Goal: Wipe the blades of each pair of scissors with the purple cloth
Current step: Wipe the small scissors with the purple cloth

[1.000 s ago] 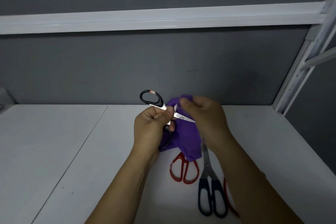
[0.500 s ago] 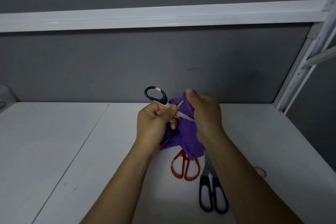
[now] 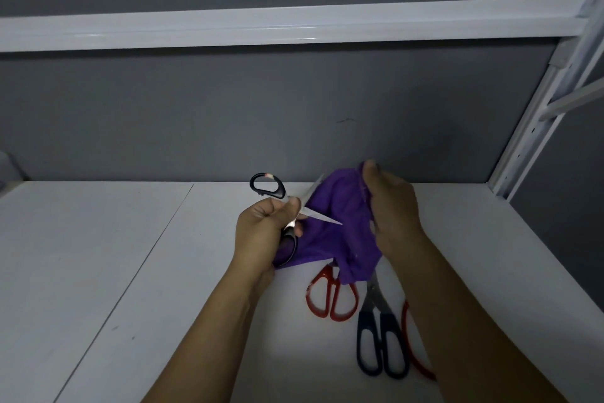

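Observation:
My left hand (image 3: 261,232) grips a pair of black-handled scissors (image 3: 268,187) at the pivot, blades spread apart, one pointing right and one up. My right hand (image 3: 394,206) holds the purple cloth (image 3: 340,236) bunched just right of the blades; the cloth hangs down behind them. On the white table lie a red-handled pair (image 3: 330,299) and a dark-blue-handled pair (image 3: 380,347), their blade tips hidden under the cloth. A second red handle (image 3: 410,343) peeks out beside my right forearm.
The white table (image 3: 130,272) stretches left with a seam down it. A grey back wall (image 3: 294,115) rises behind, a white shelf rail (image 3: 294,26) runs overhead, and a white upright post (image 3: 539,115) stands at the right.
My right hand has drawn the cloth away to the right, off the blades. The lower blade now shows bare against the cloth. My left hand keeps its hold on the scissors.

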